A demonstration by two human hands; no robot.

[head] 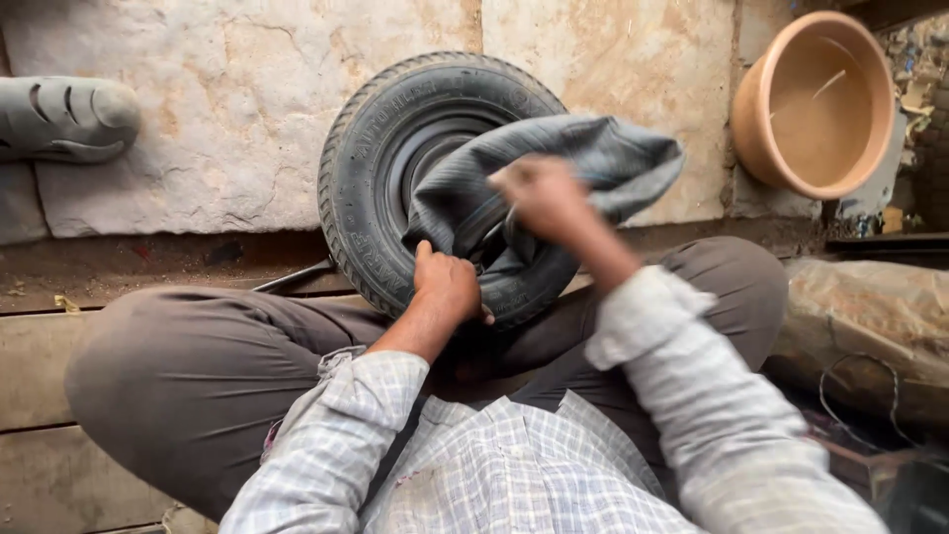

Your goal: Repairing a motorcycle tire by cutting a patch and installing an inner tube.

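Note:
A small black tyre on its wheel lies on the ground between my bent knees. A limp dark grey inner tube bulges out of its middle toward the right. My left hand presses on the tyre's near sidewall, where the tube goes in. My right hand is raised and blurred, fingers closed on a fold of the tube above the tyre. The tube hides the wheel's centre.
A terracotta-coloured basin stands at the back right. A grey sandal lies at the far left on the stone slabs. A metal bar pokes out from under the tyre. A plastic-wrapped bundle lies by my right knee.

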